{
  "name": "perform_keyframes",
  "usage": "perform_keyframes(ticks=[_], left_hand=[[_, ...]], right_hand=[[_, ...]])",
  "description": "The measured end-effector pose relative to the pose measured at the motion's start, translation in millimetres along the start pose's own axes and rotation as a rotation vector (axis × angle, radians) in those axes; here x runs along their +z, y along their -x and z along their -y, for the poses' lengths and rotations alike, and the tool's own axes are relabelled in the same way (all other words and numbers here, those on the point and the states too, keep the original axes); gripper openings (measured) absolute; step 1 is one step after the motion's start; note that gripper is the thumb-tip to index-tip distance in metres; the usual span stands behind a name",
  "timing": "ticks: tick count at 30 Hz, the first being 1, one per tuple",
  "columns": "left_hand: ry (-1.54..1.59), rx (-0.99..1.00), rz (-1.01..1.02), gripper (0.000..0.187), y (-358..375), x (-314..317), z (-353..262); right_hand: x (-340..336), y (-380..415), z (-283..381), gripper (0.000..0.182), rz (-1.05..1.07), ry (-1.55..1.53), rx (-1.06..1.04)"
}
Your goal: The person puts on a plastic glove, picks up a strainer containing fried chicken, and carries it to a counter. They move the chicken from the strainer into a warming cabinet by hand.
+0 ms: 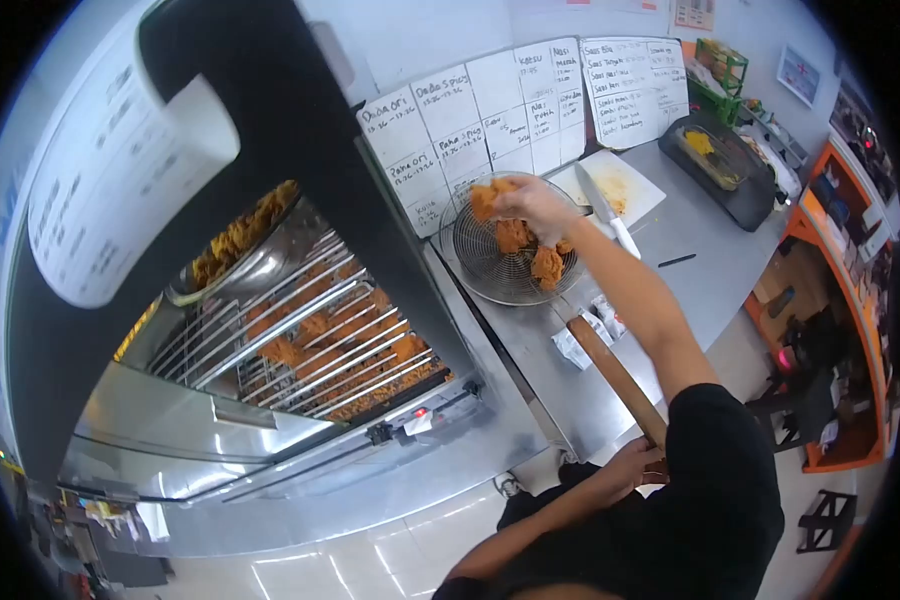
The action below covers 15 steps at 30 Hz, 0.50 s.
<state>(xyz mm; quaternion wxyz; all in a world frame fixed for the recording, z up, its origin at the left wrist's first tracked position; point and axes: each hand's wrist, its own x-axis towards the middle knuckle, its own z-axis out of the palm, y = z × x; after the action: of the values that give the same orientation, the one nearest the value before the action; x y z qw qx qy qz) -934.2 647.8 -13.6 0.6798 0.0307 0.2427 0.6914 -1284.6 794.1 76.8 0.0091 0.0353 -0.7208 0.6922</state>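
Observation:
My right hand reaches out over a round wire strainer and is shut on a piece of fried chicken, lifted just above the strainer's far rim. Several more fried pieces lie inside the strainer. Its long wooden handle runs back toward me across the steel counter. My left hand grips the end of that handle near my body.
An open warming cabinet on the left holds wire racks of fried chicken and a metal tray of pieces. Behind the strainer stand handwritten whiteboards, a cutting board with a knife, a black tray, a pen and sachets.

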Motion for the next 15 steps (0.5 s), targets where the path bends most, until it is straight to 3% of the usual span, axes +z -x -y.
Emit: perform_keyframes(ticks=[1,3,4,6,8,10,12,14,15], left_hand=[[-0.045,-0.035,0.029,0.029,-3,-4,2],[-0.042,0.021,0.057,0.032,3,6,-4],[-0.066,0.020,0.067,0.032,5,9,-8],[-0.106,0.016,0.065,0.035,9,15,-14],[-0.120,0.044,0.051,0.035,12,19,-16],[-0.148,0.047,0.042,0.035,13,19,-16],[-0.128,0.056,0.065,0.033,13,17,-14],[-0.097,0.080,0.089,0.031,9,12,-7],[-0.064,0.107,0.108,0.029,8,10,-3]], right_hand=[[3,15,17,0.069,0.032,-0.281,0.039],[-21,43,27,0.067,0.114,-0.310,0.025],[1,88,76,0.065,0.060,-0.350,-0.029],[-4,123,95,0.059,0.249,-0.261,-0.073],[36,168,132,0.051,0.348,-0.018,-0.323],[99,198,160,0.046,0.368,0.125,-0.409],[144,205,165,0.052,0.300,0.764,-0.751],[194,201,155,0.055,0.146,0.947,-0.954],[211,193,147,0.055,0.143,0.953,-0.952]])
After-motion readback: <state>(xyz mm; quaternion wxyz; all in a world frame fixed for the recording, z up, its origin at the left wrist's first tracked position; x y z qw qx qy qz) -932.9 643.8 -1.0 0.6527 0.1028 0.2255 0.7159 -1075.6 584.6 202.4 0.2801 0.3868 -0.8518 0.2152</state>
